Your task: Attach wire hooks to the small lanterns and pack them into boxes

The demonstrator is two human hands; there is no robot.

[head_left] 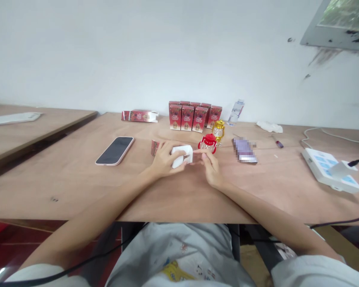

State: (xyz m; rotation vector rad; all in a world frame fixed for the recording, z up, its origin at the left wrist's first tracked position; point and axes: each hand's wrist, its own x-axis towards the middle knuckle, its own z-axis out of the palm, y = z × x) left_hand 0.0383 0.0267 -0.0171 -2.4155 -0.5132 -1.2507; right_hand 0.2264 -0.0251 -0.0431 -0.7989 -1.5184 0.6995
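Note:
My left hand (162,162) is wrapped round a small carton (177,161), its white side facing me and its right end opened out into flaps. A red patterned piece (154,147) shows behind the left fingers; whether it belongs to the carton I cannot tell. My right hand (212,169) has its index finger stretched towards the flaps, touching or almost touching them, and holds nothing I can see. Just beyond the right fingers stands a small red lantern (208,143). Behind it is a gold lantern (218,129).
Several red cartons (187,117) stand upright near the wall, with a flattened red carton (139,116) lying to their left. A pink-edged phone (115,151) lies at left, another phone (244,150) at right. Farther right are crumpled tissue (269,126), a screwdriver (278,142) and a power strip (329,169).

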